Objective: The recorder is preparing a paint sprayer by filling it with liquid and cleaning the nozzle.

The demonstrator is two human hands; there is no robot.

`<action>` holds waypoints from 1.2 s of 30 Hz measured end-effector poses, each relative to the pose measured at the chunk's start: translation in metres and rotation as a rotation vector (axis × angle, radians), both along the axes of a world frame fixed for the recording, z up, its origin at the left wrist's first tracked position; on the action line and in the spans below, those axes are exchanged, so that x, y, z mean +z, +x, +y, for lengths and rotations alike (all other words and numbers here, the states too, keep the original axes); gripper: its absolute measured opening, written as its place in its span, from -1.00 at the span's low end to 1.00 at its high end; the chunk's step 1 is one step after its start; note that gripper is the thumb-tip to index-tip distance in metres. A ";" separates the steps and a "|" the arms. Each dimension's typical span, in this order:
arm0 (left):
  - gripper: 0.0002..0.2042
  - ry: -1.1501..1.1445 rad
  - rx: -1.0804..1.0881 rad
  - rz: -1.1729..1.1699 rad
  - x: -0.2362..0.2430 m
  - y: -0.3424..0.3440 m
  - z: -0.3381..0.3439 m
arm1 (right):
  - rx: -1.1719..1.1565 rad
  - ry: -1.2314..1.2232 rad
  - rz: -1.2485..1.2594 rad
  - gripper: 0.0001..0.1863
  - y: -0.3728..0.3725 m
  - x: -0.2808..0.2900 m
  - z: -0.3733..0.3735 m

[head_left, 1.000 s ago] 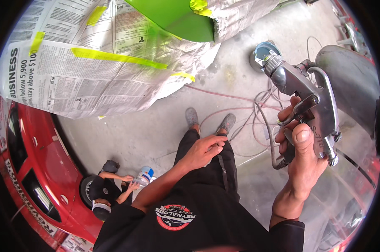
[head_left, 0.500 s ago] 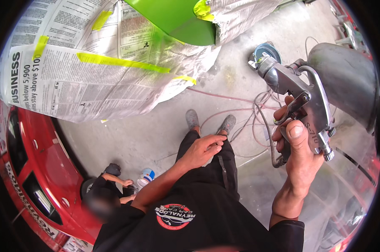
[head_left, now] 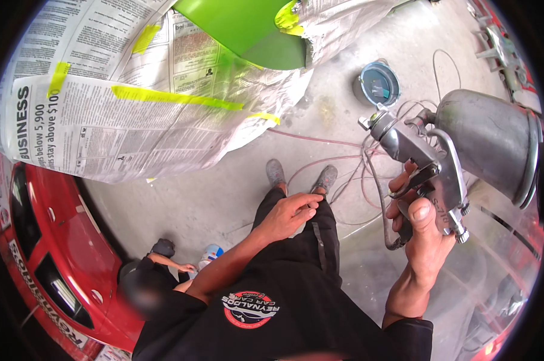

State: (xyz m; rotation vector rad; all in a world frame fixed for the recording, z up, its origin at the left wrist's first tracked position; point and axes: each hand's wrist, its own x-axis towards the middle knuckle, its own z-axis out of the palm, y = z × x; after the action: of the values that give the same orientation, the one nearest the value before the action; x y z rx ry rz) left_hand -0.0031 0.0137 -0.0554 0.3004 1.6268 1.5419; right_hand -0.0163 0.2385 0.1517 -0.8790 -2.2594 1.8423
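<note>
At the right of the frame, my right hand [head_left: 425,237] grips the metal spray gun [head_left: 431,171] by its handle; my left hand [head_left: 290,213] rests loosely open, holding nothing, on my thigh at centre.

Grey spray gun [head_left: 431,174] — green panel [head_left: 248,30]

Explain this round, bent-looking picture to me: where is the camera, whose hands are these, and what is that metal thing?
The camera sits on a person's head and looks down, so its wide lens bends the edges. The right hand grips a metal spray gun with a grey metal cup. The left hand rests empty on the thigh of the dark trousers. Below lie a concrete floor, looping hoses and a small round can. A green panel is masked with newspaper. A red car stands left, with another person crouching nearby.
</note>
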 end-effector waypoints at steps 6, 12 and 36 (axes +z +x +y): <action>-0.66 0.000 -0.021 -0.003 0.012 -0.004 0.000 | 0.013 0.045 0.016 -0.12 0.002 0.014 0.000; -0.66 0.006 -0.041 -0.001 0.018 -0.005 -0.006 | -0.056 0.063 -0.010 -0.19 -0.014 0.027 -0.011; -0.66 0.020 -0.049 0.098 0.015 -0.006 -0.030 | -0.140 0.130 -0.010 -0.50 -0.041 0.038 -0.029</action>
State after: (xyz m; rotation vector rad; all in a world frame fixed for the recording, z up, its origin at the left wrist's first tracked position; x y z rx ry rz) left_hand -0.0090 -0.0165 -0.0408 0.4288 1.6677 1.5284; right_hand -0.0577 0.2098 0.1898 -0.9976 -2.2315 1.6166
